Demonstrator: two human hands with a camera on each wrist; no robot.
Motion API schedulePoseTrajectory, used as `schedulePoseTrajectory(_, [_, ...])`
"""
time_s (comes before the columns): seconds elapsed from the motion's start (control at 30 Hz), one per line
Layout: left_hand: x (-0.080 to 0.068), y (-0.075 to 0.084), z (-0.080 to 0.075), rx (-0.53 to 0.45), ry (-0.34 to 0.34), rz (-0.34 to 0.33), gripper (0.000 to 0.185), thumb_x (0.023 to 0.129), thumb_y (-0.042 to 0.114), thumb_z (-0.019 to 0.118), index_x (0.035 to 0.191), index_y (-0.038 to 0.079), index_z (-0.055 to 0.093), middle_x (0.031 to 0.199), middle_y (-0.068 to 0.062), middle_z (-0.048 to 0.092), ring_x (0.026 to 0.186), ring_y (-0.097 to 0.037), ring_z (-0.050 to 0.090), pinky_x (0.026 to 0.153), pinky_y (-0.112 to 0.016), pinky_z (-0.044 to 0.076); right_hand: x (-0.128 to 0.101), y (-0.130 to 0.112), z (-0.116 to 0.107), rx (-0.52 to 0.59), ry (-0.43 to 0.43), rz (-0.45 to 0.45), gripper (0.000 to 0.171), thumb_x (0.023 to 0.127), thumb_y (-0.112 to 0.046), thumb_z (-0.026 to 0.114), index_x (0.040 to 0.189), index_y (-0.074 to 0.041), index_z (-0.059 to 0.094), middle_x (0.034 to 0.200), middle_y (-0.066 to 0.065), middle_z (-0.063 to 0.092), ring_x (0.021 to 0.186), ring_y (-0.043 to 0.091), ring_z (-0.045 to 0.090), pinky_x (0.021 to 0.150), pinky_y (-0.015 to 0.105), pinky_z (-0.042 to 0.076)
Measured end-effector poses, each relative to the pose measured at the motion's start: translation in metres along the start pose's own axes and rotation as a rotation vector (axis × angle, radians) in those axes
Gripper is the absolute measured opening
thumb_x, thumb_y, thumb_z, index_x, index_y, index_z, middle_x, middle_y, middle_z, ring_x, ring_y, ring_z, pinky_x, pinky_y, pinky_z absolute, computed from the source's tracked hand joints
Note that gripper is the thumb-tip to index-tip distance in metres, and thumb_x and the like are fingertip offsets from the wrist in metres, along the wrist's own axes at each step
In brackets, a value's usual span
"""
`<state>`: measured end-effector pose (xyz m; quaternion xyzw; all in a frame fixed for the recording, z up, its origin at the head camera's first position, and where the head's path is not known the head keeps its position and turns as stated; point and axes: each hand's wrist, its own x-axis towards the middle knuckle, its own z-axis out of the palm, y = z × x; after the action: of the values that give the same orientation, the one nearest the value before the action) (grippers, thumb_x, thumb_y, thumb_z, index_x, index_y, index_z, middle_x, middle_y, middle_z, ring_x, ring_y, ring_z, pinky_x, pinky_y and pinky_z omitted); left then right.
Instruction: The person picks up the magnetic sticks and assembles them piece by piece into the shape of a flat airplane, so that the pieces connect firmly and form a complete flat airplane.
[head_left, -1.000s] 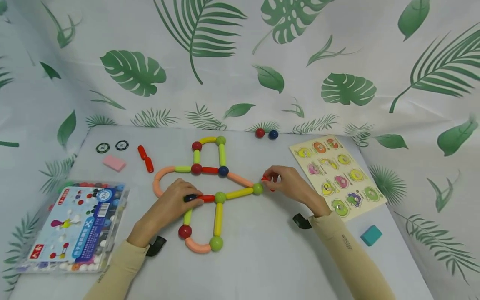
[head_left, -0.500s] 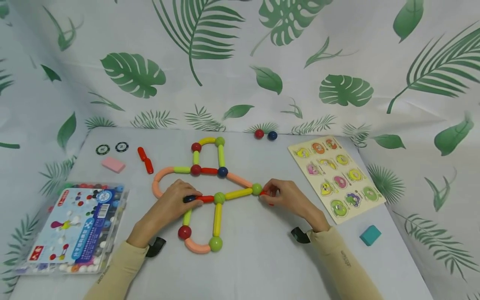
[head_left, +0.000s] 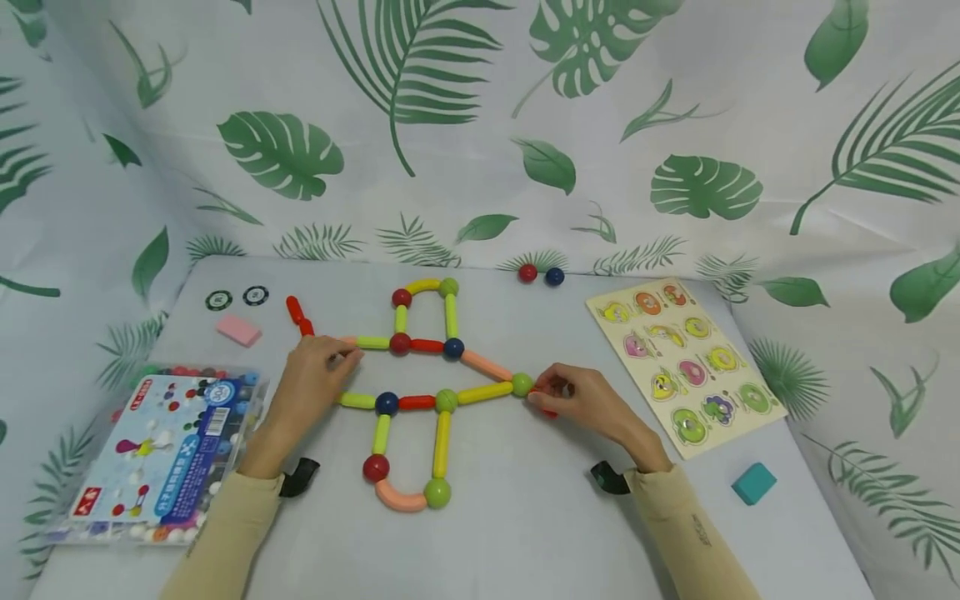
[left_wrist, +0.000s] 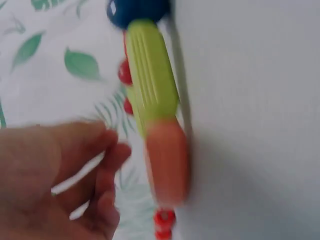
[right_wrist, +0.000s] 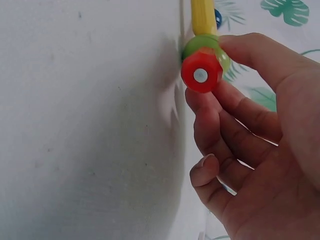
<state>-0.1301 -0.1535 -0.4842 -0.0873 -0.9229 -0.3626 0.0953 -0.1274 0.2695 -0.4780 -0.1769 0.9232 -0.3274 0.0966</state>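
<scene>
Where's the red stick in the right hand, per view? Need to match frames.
Head: red stick right of centre, mostly hidden under the right hand, beside the green ball.
Left wrist: cannot tell; blurred.
Right wrist: top centre, red stick seen end-on, pinched in the fingers, against the green ball.
Shared landmark: that green ball with its yellow stick.

Eleven balls [head_left: 446, 400] are showing: four red, four green and three blue. Nine are sitting in the figure and two are lying loose at the back. Eight yellow or lime sticks [head_left: 483, 392] and three peach sticks [head_left: 486, 364] are lying in the figure. Two red sticks [head_left: 295, 310] are lying loose, two more are sitting in the figure, and one red stick [head_left: 547, 411] is meeting its right end. Two chips [head_left: 218, 300], one eraser [head_left: 238, 330], one block [head_left: 753, 483], one box [head_left: 172, 442] and one board [head_left: 772, 412] with twelve pieces [head_left: 692, 371] are lying around.
</scene>
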Motion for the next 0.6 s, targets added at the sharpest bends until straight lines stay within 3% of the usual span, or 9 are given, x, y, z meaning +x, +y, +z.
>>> schedulePoseTrajectory(0.13, [0.009,-0.013,-0.002,0.018,0.195,-0.108,0.020,0.096,0.012,0.069,0.103,-0.006,0.075,0.092,-0.023,0.072,0.088,-0.036,0.058,0.079,-0.047,0.043,-0.003,0.005,-0.002,0.021,0.019,0.004,0.018,0.091,-0.043,0.074,0.097,-0.027,0.069,0.081,-0.011,0.065,0.076,0.011,0.059,0.067,0.024,0.047])
schedulePoseTrajectory(0.23, [0.015,-0.019,-0.003,0.036,0.270,-0.182,0.022,0.097,0.011,0.067,0.103,-0.009,0.073,0.095,-0.027,0.071,0.090,-0.040,0.058,0.082,-0.049,0.041,-0.004,0.009,-0.002,0.034,0.030,-0.003,0.016,0.093,-0.041,0.073,0.098,-0.026,0.069,0.083,-0.010,0.065,0.076,0.012,0.058,0.067,0.024,0.048])
schedulePoseTrajectory(0.33, [0.022,-0.022,-0.002,0.067,0.283,-0.252,0.027,0.098,0.014,0.067,0.104,-0.012,0.070,0.095,-0.029,0.068,0.092,-0.042,0.055,0.085,-0.050,0.039,-0.003,0.011,-0.003,0.041,0.047,-0.003,0.013,0.094,-0.037,0.073,0.100,-0.025,0.070,0.084,-0.010,0.065,0.077,0.013,0.059,0.067,0.023,0.048])
schedulePoseTrajectory(0.43, [0.028,-0.024,-0.002,0.123,0.255,-0.316,0.032,0.097,0.017,0.068,0.099,-0.015,0.067,0.088,-0.029,0.064,0.089,-0.043,0.054,0.084,-0.050,0.036,-0.002,0.014,-0.004,0.044,0.069,0.001,0.013,0.095,-0.035,0.073,0.101,-0.024,0.070,0.086,-0.010,0.066,0.077,0.013,0.059,0.067,0.023,0.049])
schedulePoseTrajectory(0.6, [0.034,-0.027,-0.005,0.224,0.187,-0.348,0.033,0.095,0.016,0.068,0.087,-0.015,0.062,0.076,-0.027,0.059,0.079,-0.044,0.056,0.081,-0.051,0.035,0.001,0.017,-0.011,0.043,0.096,0.011,0.016,0.096,-0.038,0.071,0.102,-0.023,0.070,0.086,-0.009,0.067,0.076,0.014,0.058,0.064,0.023,0.048])
